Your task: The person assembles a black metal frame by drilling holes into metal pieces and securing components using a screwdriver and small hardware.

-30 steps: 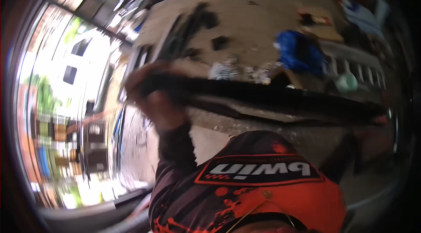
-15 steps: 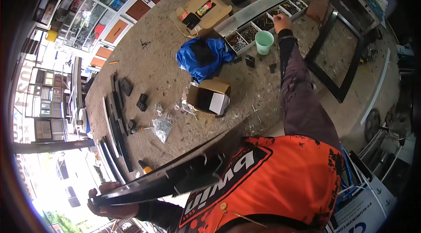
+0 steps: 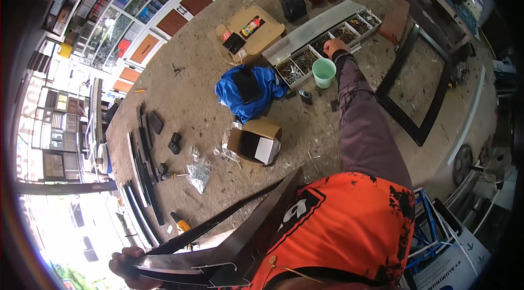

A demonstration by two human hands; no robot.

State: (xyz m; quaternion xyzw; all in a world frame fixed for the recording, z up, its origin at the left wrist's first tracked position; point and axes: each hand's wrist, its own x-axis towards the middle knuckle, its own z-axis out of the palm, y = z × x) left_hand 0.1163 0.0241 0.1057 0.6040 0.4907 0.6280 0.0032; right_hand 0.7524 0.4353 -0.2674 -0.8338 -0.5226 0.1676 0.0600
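Observation:
My left hand (image 3: 129, 264) is closed around the end of a dark metal frame (image 3: 229, 254), which slants up to the right against the front of my orange shirt. My right hand (image 3: 334, 48) reaches out over a long tray with compartments (image 3: 301, 78) holding screws and other small fasteners. Its fingers are bent together at the tray's middle compartments, and their tips are hidden, so what they pinch cannot be made out. Just below that hand, a pale green plastic cup (image 3: 324, 74) stands beside the tray.
A blue cloth bundle (image 3: 250, 93), an open cardboard box (image 3: 256, 140) and a bag of screws (image 3: 198, 177) lie on the worktop. Dark bars (image 3: 143, 167) and a drill (image 3: 181, 223) are at the left. Another black frame (image 3: 382, 88) lies at the right.
My right hand has shifted slightly left along the tray toward me. The frame in my left hand has tilted and dropped lower, showing more of its inner side.

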